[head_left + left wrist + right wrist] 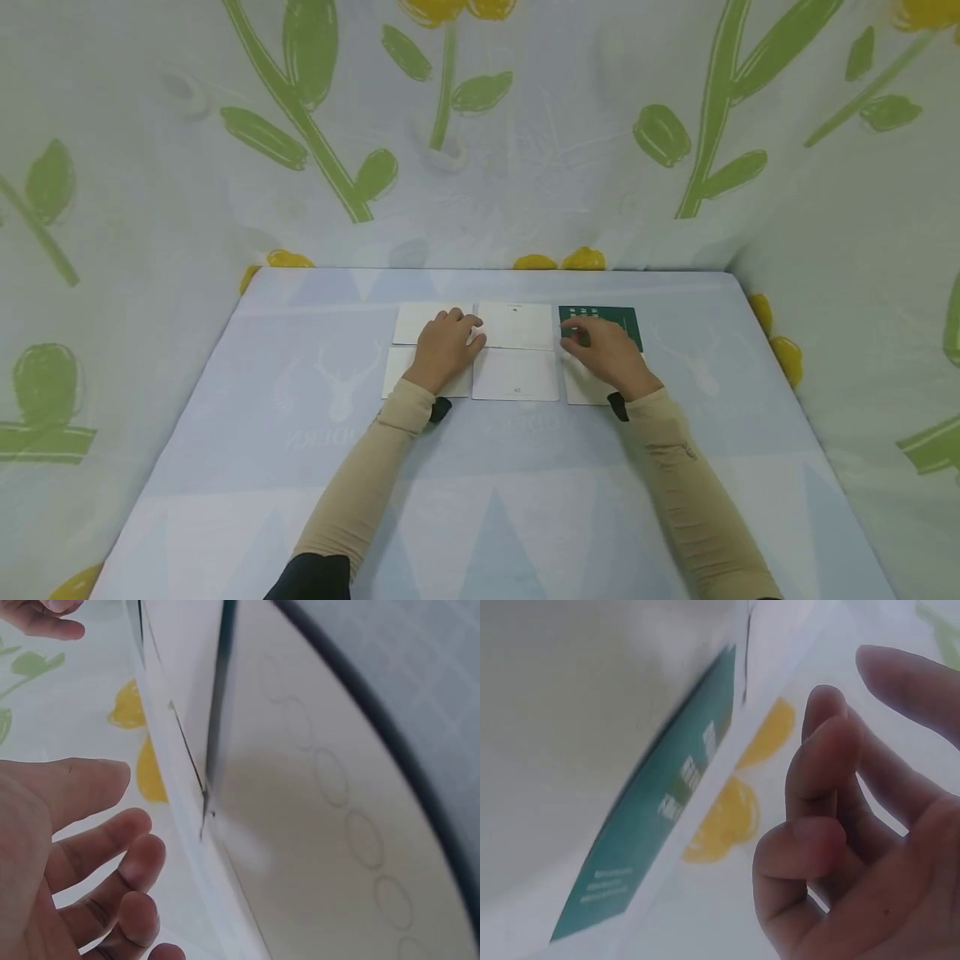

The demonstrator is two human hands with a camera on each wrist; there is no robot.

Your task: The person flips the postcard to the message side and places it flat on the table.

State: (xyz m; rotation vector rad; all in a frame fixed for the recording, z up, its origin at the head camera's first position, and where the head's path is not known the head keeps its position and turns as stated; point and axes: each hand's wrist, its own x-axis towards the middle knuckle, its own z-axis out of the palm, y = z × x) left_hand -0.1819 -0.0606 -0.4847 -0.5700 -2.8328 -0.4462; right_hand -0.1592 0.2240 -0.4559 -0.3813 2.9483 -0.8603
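Several flat rectangular cards lie in two rows, edge against edge. In the head view my left hand (445, 350) is over the left pair of white cards, a back-row card (410, 325) and a front-row card (397, 368). Its fingers are loosely bent with nothing between them. Two more white cards, back (517, 327) and front (516, 375), fill the middle column. My right hand (606, 354) hovers at the right column, partly covering a dark green card (626, 318) with pale lettering and a white card (583, 387). Its fingers curl loosely around nothing.
The cards lie on a table (480, 467) with a pale blue patterned cover. Behind it and at its sides hangs a white curtain (540, 183) printed with green leaves and yellow flowers. A row of faint ovals (364, 838) shows on a card in the left wrist view.
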